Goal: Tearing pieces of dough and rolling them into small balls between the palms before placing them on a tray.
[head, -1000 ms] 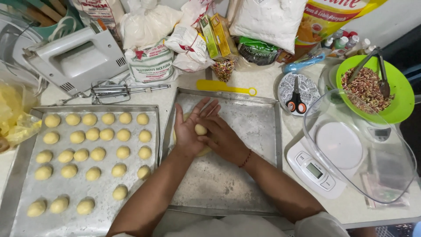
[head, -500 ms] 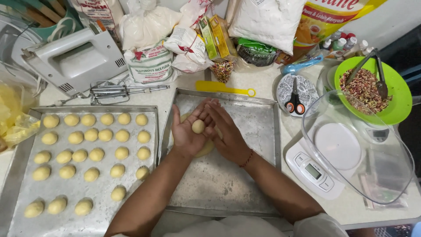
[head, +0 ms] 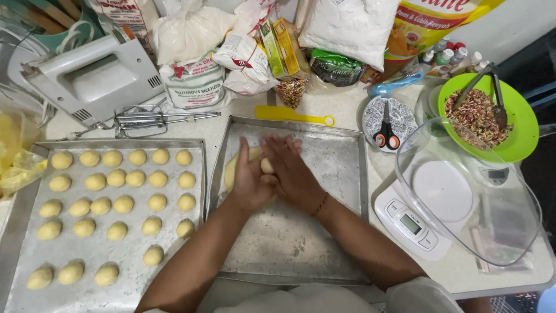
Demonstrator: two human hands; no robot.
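While a small ball of pale dough sits pressed between the two palms, the left hand and the right hand close over it from either side, fingers stretched forward rather than curled. Both hands hover over the right baking tray, whose floured metal is mostly bare. Just under the left hand, a larger lump of the same dough lies on that tray. A red thread bracelet circles the right wrist.

To the left, touching edge to edge, a second tray carries rows of shaped dough balls. Behind the trays on the tabletop lie a yellow spatula, a pair of beaters and a white hand mixer. To the right are scissors on a patterned saucer, a white kitchen scale under a clear bowl, and a green bowl of chopped mix with tongs.
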